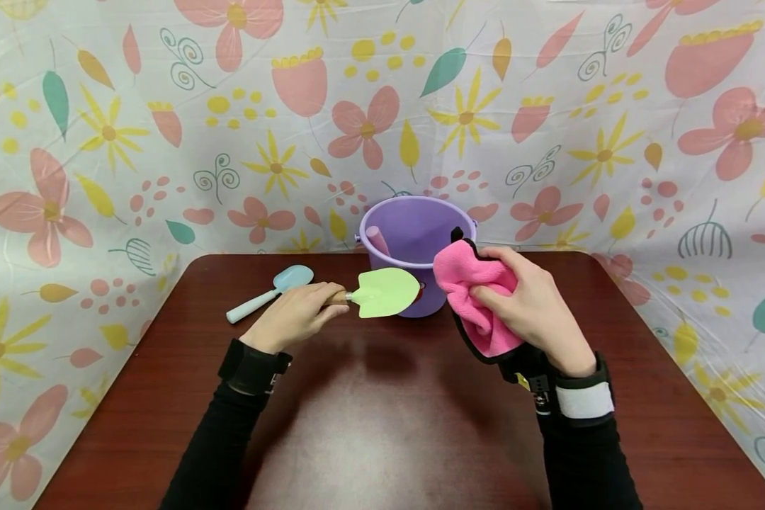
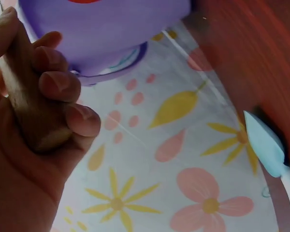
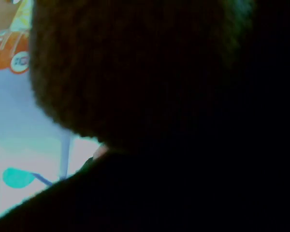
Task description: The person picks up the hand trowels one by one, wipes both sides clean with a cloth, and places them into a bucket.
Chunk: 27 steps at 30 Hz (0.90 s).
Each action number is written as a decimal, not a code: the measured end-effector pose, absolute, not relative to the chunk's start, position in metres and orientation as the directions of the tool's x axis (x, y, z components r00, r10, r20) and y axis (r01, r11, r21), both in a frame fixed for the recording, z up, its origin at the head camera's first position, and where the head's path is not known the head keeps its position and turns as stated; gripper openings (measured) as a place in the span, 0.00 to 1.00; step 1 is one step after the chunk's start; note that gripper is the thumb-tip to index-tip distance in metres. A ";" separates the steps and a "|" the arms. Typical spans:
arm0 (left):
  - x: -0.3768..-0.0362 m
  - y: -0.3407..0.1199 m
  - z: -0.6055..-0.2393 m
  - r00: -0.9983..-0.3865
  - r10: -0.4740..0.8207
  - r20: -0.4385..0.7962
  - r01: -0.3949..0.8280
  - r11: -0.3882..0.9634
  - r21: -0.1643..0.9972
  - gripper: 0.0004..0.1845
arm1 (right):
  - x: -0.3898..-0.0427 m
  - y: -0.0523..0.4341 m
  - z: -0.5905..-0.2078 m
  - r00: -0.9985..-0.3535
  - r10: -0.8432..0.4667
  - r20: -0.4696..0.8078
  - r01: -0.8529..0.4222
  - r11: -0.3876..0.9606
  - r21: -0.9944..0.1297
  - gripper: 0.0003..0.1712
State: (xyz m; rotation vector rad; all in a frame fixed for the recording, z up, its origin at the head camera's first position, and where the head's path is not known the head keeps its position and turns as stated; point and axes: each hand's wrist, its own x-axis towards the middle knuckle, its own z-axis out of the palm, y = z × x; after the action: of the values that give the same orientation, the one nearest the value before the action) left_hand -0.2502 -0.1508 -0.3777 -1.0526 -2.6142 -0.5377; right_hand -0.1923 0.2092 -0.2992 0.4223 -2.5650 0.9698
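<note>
My left hand (image 1: 299, 313) grips the wooden handle (image 2: 31, 96) of a small trowel with a light green blade (image 1: 387, 292). The blade points right and overlaps the front of a purple bucket (image 1: 428, 299). In my right hand (image 1: 538, 304) is a bunched pink cloth (image 1: 472, 290) with a black edge, held between thumb and fingers before the bucket's right side. The cloth fills most of the dark right wrist view. Inside the bucket a pink rod-like piece (image 1: 377, 241) leans on the left wall; its lower end is hidden.
A light blue scoop-shaped trowel (image 1: 293, 278) with a pale handle lies on the brown table (image 1: 370, 439), left of the bucket and just beyond my left hand. A flower-patterned curtain (image 1: 370, 85) hangs behind and around the table.
</note>
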 end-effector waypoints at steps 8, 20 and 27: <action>-0.244 -0.135 -0.368 -0.744 0.563 0.360 0.657 0.717 0.235 0.09 | -0.190 0.196 -0.295 -0.872 -0.167 0.461 -0.433 0.704 -0.564 0.26; -0.231 -0.107 -0.352 -0.783 0.514 0.349 0.597 0.779 0.192 0.11 | -0.187 0.169 -0.301 -0.833 -0.186 0.521 -0.464 0.747 -0.475 0.27; -0.229 -0.095 -0.354 -0.749 0.509 0.424 0.617 0.768 0.169 0.11 | -0.186 0.151 -0.305 -0.821 -0.163 0.547 -0.435 0.799 -0.415 0.27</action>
State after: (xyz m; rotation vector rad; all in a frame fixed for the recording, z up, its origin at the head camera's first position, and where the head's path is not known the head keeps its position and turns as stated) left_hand -0.2293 -0.0949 -0.3543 -0.8620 -2.6078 -0.4267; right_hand -0.1863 0.1512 -0.3045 0.4443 -2.4903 0.7398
